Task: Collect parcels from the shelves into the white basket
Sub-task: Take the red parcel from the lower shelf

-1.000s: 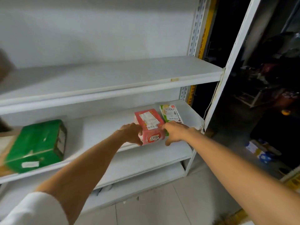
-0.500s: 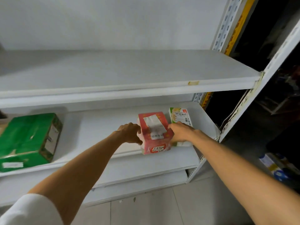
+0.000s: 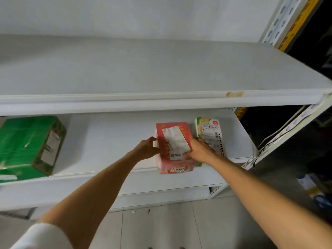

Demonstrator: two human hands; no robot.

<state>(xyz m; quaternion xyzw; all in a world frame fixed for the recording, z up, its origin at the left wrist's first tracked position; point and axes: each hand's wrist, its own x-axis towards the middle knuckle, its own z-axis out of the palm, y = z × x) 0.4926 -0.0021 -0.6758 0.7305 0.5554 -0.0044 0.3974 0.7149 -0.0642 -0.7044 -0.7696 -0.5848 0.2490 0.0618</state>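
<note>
I am logging both hands on the red parcel [image 3: 172,146], which is sitting at the front of the middle shelf [image 3: 107,141] with its near end overhanging the lip. The left hand [image 3: 147,150] is gripping the parcel's left side, fingers curled at its edge. The right hand [image 3: 199,151] is clamping the right side, fingers wrapping round it (the fingertips themselves are hidden from me). I am reading this two-sided hold as an answer to the wrapping, which is looking soft and crinkled; one hand alone would probably be letting it sag. A white label is lying across its top face.

Just beside it on the right, a green-and-white parcel [image 3: 210,133] is lying flat, close against the right hand; whether they are touching I cannot tell. A large green box [image 3: 30,146] is occupying the left end of the same shelf, well apart.

The white basket is not appearing in my view, so I am judging this as the lift-off step, with carry and deposit not yet done. One hazard I am noting: the right forearm could be dragging the neighbouring parcel off the edge.
</note>
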